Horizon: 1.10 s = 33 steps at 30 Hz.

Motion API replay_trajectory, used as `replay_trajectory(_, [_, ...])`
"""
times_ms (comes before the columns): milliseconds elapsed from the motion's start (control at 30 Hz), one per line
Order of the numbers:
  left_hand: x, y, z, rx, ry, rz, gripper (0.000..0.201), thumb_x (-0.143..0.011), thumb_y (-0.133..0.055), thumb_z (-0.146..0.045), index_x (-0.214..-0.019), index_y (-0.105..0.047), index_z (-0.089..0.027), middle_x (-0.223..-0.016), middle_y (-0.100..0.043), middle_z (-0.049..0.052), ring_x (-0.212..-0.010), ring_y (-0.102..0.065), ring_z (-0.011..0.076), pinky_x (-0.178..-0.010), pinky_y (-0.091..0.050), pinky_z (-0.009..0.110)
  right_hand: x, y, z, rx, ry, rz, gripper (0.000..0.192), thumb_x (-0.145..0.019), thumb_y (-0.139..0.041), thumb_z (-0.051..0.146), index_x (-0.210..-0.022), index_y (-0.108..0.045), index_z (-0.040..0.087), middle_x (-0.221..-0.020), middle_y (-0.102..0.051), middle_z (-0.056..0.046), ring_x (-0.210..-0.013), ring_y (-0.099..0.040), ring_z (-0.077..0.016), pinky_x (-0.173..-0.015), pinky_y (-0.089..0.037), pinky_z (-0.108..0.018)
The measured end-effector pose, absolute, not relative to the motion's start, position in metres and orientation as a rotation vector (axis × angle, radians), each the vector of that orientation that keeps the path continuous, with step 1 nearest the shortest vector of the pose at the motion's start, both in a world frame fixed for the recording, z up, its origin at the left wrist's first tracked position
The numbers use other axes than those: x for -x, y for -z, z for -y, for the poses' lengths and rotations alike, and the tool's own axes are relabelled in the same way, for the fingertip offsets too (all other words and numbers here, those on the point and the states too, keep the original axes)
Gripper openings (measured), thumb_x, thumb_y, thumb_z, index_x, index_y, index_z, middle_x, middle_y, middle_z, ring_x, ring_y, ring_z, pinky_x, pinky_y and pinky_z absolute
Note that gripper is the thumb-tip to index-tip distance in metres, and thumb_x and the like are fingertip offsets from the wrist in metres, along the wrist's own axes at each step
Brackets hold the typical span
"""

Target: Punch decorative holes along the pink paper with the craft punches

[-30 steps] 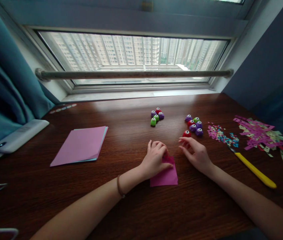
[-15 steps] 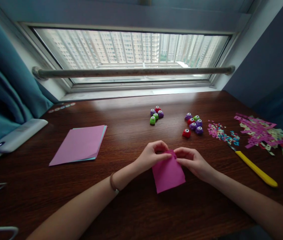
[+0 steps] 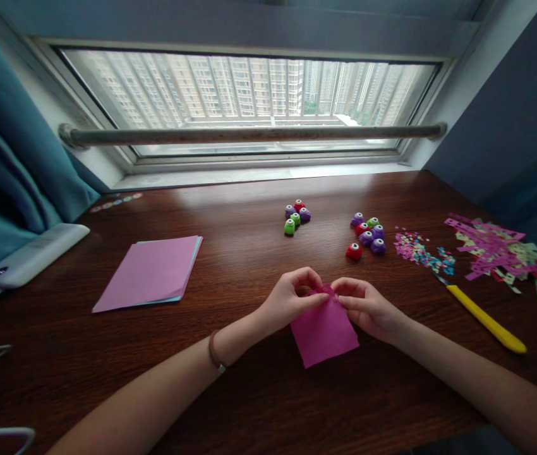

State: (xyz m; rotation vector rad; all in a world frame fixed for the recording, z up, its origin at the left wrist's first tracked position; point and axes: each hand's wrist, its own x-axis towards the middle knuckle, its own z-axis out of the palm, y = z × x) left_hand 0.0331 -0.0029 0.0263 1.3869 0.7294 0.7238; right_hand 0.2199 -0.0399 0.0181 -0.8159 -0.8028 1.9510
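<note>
While both hands pinch the top edge, the magenta paper square [image 3: 324,332] lifts off the desk [image 3: 249,265].
Left hand [image 3: 290,300] and right hand [image 3: 366,306] closed on it, fingertips near-touching; looks like fold or tear starting, next needs a steady matched grip. Red punch [image 3: 354,251] at 1 o'clock, paper stack [image 3: 150,273] at 9. No containers.

Dark wood desk [image 3: 249,404] under bright window [image 3: 249,95] w/ teal curtain [image 3: 7,158].
</note>
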Motion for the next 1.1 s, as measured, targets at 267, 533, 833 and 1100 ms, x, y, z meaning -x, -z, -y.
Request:
replay_trajectory(267, [-0.033, -0.037, 0.015, -2.033, -1.066, -1.101, 0.014, -0.076, -0.064, -0.026, -0.073, -0.055, -0.016, -0.080, -0.054, 0.003, -0.082, -0.050, 0.0177, -0.075, -0.040, 0.029, -0.218, -0.015, 0.040, 0.931, -1.757, 0.830, 0.018, -0.066, -0.077, 0.017, -0.082, -0.067, 0.018, -0.078, -0.064, 0.001, -0.069, -0.058, -0.0102, -0.066, -0.047, -0.021])
replay_trajectory(533, [-0.039, -0.038, 0.027, -1.734, -0.750, -0.895, 0.022, -0.078, -0.064, -0.036, -0.073, -0.059, -0.014, -0.069, -0.058, -0.001, -0.063, -0.049, 0.0108, -0.060, -0.038, 0.021, -0.216, -0.018, 0.044, 0.965, -1.666, 0.952, 0.015, -0.067, -0.076, 0.021, -0.079, -0.068, 0.019, -0.079, -0.065, 0.000, -0.073, -0.059, -0.0135, -0.068, -0.048, -0.024])
replay_trajectory(833, [-0.040, -0.032, 0.027, -1.573, -0.685, -0.801, 0.017, -0.081, -0.058, -0.030, -0.078, -0.057, -0.013, -0.075, -0.058, 0.002, -0.069, -0.052, 0.0127, -0.062, -0.040, 0.022, -0.215, -0.017, 0.048, 0.991, -1.562, 1.100, 0.014, -0.071, -0.073, 0.022, -0.082, -0.066, 0.019, -0.083, -0.064, -0.001, -0.078, -0.060, -0.0144, -0.071, -0.049, -0.025])
replay_trajectory(1100, [-0.041, -0.032, 0.026, -1.472, -0.698, -0.778, 0.019, -0.081, -0.058, -0.032, -0.078, -0.057, -0.013, -0.075, -0.057, 0.003, -0.072, -0.052, 0.0139, -0.065, -0.042, 0.024, -0.217, -0.018, 0.051, 1.056, -1.441, 1.230, 0.017, -0.072, -0.072, 0.026, -0.085, -0.064, 0.020, -0.083, -0.064, -0.001, -0.078, -0.060, -0.0158, -0.072, -0.051, -0.027])
